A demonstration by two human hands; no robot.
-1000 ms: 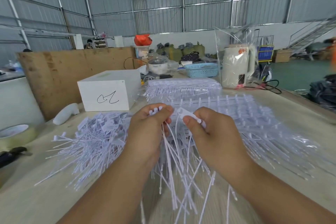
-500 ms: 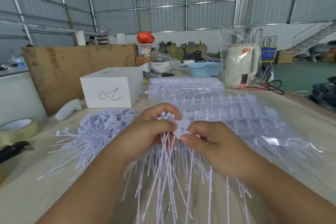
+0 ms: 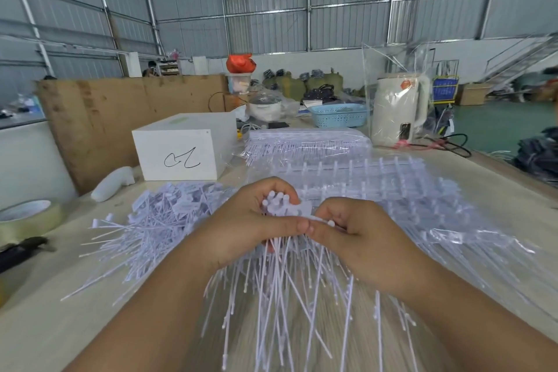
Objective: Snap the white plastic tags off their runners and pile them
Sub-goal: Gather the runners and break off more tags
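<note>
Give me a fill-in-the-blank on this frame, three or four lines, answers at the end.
1. The left hand grips a bunch of white ____, their thin tails hanging down towards the camera.
2. The loose pile of snapped-off tags lies to the ____ of the hands.
3. The white box behind that pile has a black scribble on its ____ face.
4. The basket at the far end of the table is ____ in colour.

Answers: tags; left; front; blue
</note>
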